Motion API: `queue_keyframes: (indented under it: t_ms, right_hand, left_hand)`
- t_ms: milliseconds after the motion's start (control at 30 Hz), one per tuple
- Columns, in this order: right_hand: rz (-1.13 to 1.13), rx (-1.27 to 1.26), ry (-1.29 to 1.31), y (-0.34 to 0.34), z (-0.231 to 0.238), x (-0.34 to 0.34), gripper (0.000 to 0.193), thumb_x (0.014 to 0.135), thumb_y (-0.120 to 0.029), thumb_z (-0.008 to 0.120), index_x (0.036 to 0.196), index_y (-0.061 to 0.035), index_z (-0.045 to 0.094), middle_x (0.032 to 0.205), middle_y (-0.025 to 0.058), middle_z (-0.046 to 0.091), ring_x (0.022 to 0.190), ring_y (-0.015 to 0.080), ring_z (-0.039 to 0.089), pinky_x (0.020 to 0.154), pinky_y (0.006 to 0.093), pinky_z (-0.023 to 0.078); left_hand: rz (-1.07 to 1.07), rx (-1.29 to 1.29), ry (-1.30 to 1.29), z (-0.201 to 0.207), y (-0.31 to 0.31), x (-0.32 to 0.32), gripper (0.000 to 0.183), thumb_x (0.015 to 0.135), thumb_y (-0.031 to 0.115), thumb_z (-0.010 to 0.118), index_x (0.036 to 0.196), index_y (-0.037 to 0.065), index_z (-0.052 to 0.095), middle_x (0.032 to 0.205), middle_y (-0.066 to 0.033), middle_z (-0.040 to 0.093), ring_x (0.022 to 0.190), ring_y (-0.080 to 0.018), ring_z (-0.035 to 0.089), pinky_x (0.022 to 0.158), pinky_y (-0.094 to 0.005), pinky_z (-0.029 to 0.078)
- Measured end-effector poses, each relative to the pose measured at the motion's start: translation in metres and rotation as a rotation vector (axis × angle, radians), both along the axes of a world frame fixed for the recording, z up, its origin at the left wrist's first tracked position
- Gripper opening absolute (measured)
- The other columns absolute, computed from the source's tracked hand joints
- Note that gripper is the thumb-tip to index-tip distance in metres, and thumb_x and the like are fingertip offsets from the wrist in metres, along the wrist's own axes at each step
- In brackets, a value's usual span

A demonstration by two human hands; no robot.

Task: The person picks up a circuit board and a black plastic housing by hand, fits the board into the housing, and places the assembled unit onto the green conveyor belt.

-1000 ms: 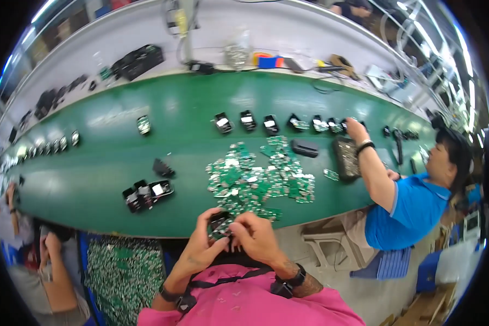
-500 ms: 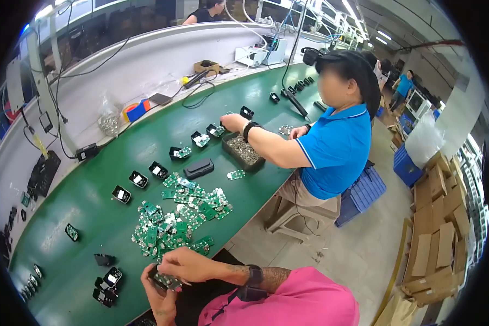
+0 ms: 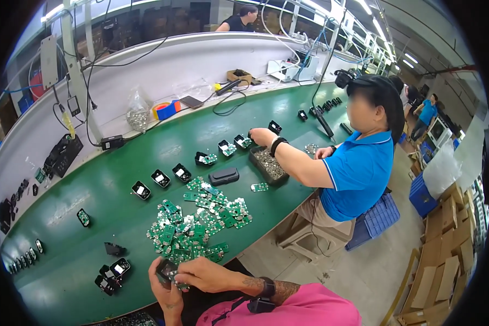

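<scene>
Both hands, the left hand (image 3: pixel 167 288) and right hand (image 3: pixel 206 274), grip one small black housing (image 3: pixel 166 270) with a green board at the surface (image 3: pixel 119 163) edge; a few finished housings (image 3: pixel 112 270) lie beside them, while the big pile of green circuit boards (image 3: pixel 198 225) looks largely unworked.

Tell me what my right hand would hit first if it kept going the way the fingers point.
The right hand points leftward at the small black housing held in the left hand. It already touches the housing, so that comes first; depth is hard to judge.

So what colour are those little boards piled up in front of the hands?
Green, with small silvery parts; the pile of circuit boards shows clearly in the head view.
</scene>
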State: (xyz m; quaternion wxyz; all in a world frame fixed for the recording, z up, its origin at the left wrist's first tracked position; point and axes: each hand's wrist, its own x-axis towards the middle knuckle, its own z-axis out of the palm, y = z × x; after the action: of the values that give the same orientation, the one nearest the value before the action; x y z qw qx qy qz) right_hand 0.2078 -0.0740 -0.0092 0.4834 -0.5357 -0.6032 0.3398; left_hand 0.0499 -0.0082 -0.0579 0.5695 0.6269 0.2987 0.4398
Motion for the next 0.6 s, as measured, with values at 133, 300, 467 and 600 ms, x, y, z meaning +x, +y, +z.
queue_keyframes:
  t_ms: [133, 300, 467, 600]
  right_hand:
    - [0.148, -0.003, 0.005, 0.007, 0.005, -0.004, 0.024, 0.097, -0.02, 0.06, 0.084, 0.0001, 0.06, 0.073, 0.0177, 0.062, 0.066, 0.0354, 0.062, 0.061, 0.0415, 0.049]
    - [-0.171, -0.009, -0.059, 0.002, 0.018, 0.004, 0.018, 0.088, -0.02, 0.071, 0.081, -0.0026, 0.069, 0.069, 0.015, 0.064, 0.058, 0.022, 0.062, 0.055, 0.036, 0.047]
    - [-0.222, -0.13, 0.084, 0.004, 0.016, 0.006, 0.016, 0.088, -0.013, 0.073, 0.081, 0.0011, 0.069, 0.063, 0.0081, 0.064, 0.054, 0.0099, 0.055, 0.05, 0.029, 0.042]
    - [-0.218, -0.027, 0.02, 0.011, 0.014, -0.001, 0.02, 0.088, -0.011, 0.074, 0.076, 0.0022, 0.064, 0.059, 0.0015, 0.059, 0.053, 0.0049, 0.047, 0.047, 0.0242, 0.036]
  left_hand:
    - [0.085, 0.388, 0.294, 0.012, -0.004, -0.011, 0.055, 0.088, 0.013, 0.069, 0.137, -0.001, 0.048, 0.127, -0.0132, 0.053, 0.111, -0.0233, 0.057, 0.097, -0.034, 0.047]
    - [0.124, 0.112, 0.2, 0.022, -0.014, 0.01, 0.057, 0.089, -0.002, 0.054, 0.144, 0.0, 0.043, 0.13, -0.0205, 0.053, 0.117, -0.0333, 0.056, 0.104, -0.0375, 0.042]
    - [-0.076, 0.091, 0.103, 0.048, -0.017, 0.002, 0.061, 0.086, -0.012, 0.042, 0.147, 0.0, 0.039, 0.134, -0.0176, 0.046, 0.122, -0.0261, 0.054, 0.103, -0.0299, 0.041]
    - [-0.237, -0.281, -0.124, 0.053, -0.019, -0.015, 0.062, 0.088, -0.01, 0.046, 0.148, 0.002, 0.036, 0.133, -0.0131, 0.045, 0.115, -0.0149, 0.056, 0.095, -0.0295, 0.047]
